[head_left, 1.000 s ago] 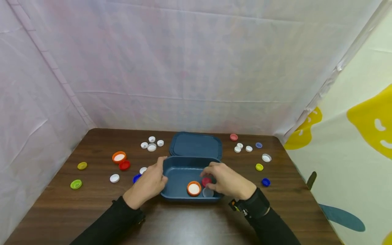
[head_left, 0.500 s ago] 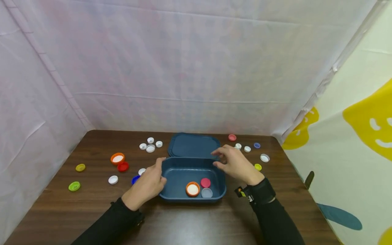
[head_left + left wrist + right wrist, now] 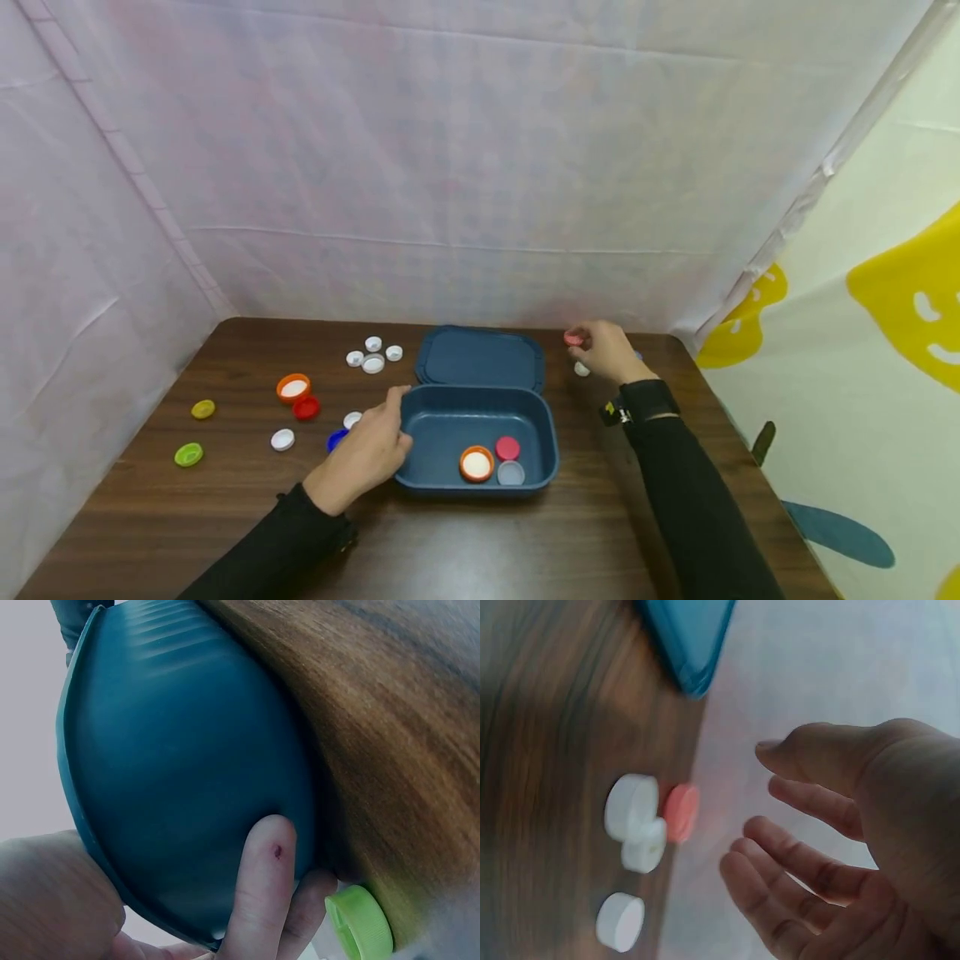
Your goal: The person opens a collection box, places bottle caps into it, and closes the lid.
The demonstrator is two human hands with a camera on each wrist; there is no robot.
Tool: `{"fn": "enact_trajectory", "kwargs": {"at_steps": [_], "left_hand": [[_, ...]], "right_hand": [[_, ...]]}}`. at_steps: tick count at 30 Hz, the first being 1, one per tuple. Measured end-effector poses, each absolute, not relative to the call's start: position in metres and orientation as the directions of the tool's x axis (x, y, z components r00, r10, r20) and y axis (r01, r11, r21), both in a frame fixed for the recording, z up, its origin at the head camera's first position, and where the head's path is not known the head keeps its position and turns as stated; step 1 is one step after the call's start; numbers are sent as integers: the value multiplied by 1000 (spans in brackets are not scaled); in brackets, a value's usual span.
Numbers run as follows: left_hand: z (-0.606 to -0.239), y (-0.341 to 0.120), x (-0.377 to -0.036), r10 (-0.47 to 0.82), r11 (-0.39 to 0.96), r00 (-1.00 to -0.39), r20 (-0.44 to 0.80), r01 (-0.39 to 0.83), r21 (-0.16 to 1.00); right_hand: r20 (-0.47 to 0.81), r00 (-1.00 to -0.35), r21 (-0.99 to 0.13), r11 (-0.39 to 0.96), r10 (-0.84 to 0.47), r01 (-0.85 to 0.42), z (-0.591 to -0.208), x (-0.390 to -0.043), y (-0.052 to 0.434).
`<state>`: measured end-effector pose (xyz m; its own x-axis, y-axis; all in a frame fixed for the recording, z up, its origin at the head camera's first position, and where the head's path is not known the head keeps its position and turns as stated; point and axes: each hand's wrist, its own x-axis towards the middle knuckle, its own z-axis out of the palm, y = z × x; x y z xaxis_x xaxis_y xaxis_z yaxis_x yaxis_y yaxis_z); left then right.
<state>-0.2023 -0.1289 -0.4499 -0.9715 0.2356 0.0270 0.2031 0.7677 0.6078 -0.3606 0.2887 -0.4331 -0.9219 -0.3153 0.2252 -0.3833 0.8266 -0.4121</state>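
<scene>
Reaching to the far right of the tabletop [image 3: 465, 533], the right hand [image 3: 609, 350] hovers with its fingers [image 3: 795, 862] loosely spread and holding nothing, just beside a pink cap [image 3: 573, 337] that lies flat near the backdrop; in the right wrist view that cap sits touching a small cluster of white caps [image 3: 634, 817], with the fingertips close to it but apart. The left hand [image 3: 367, 450] grips the left end of a dark blue tub [image 3: 540, 454], thumb over the rim and fingers [image 3: 259, 892] curled against its outer wall. Inside the tub lie an orange cap with a white inside [image 3: 476, 463], a red cap [image 3: 507, 447] and a clear cap [image 3: 511, 473]. The tub's lid [image 3: 480, 358] lies flat just behind it
</scene>
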Motion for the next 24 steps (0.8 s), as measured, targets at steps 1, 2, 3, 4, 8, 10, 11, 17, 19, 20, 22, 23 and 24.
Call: {"fn": "enact_trajectory", "kwargs": {"at_steps": [1, 2, 3, 4, 8, 10, 11, 17, 19, 20, 22, 23, 24], "left_hand": [[-450, -129, -202, 234, 768, -972, 29, 203, 607], [-450, -129, -202, 232, 769, -972, 32, 204, 606], [-450, -129, -202, 232, 769, -972, 35, 205, 605], [-451, -129, -202, 232, 770, -972, 36, 206, 604], [-451, -129, -202, 223, 769, -974, 34, 197, 608], [-451, -128, -202, 220, 765, -975, 27, 189, 616], [-451, -128, -202, 218, 764, -976, 25, 187, 618], [-454, -126, -201, 211, 768, -977, 13, 174, 616], [-455, -126, -202, 211, 770, -977, 12, 174, 614], [-455, -126, -202, 210, 770, -978, 13, 174, 613], [-455, -127, -203, 209, 773, -978, 23, 180, 608], [-455, -127, -203, 208, 773, -978, 24, 180, 608], [-455, -128, -203, 208, 775, -978, 30, 184, 605]], "right_hand": [[217, -927, -413, 831, -307, -372, -435, -366, 291], [214, -929, -410, 836, -302, -366, -438, -372, 293], [213, -929, -407, 837, -302, -365, -441, -378, 296], [210, -930, -407, 838, -302, -364, -444, -385, 299], [220, -931, -385, 852, -290, -356, -480, -433, 317], [216, -933, -379, 856, -288, -352, -508, -462, 329], [211, -935, -373, 861, -284, -346, -522, -476, 336], [178, -939, -341, 876, -295, -340, -564, -507, 350], [171, -944, -341, 881, -283, -327, -560, -502, 346], [166, -946, -348, 881, -278, -320, -554, -495, 342], [159, -946, -374, 870, -281, -322, -536, -480, 332], [177, -939, -378, 861, -295, -341, -532, -476, 330], [181, -936, -383, 854, -303, -351, -524, -468, 325]]}}
